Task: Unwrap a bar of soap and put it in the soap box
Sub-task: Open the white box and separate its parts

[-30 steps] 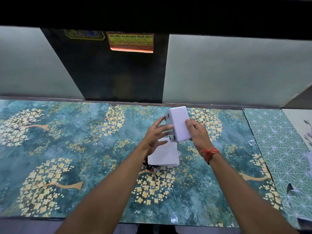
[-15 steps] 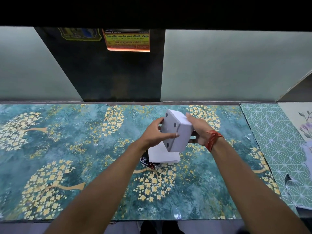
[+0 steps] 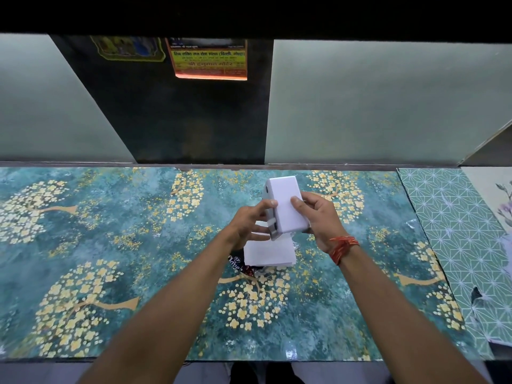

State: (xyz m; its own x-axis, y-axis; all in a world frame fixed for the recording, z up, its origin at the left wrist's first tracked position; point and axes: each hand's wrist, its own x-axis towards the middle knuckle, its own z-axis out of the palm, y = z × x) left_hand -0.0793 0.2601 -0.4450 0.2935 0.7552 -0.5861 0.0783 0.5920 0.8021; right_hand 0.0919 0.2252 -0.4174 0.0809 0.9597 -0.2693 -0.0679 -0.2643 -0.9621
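A white rectangular soap box point(image 3: 285, 206) is held up above the table, tilted with its long side facing me. My right hand point(image 3: 318, 217) grips its right side, thumb on the top face. My left hand point(image 3: 249, 223) holds its left edge with the fingertips, near a small clasp. Under the box lies a flat white piece point(image 3: 268, 252) on the table. A dark printed wrapper point(image 3: 241, 266) sticks out from beneath that piece at its lower left. I cannot tell whether soap is inside the wrapper.
The table point(image 3: 110, 245) has a teal cover with yellow flower trees. A green geometric mat point(image 3: 465, 234) lies at the right end. Pale wall panels and a dark panel with an orange poster point(image 3: 209, 59) stand behind the table.
The soap box has been rotated in both hands: half a second ago its dotted end face pointed at me, now its long plain side does. The flat white piece has not moved.
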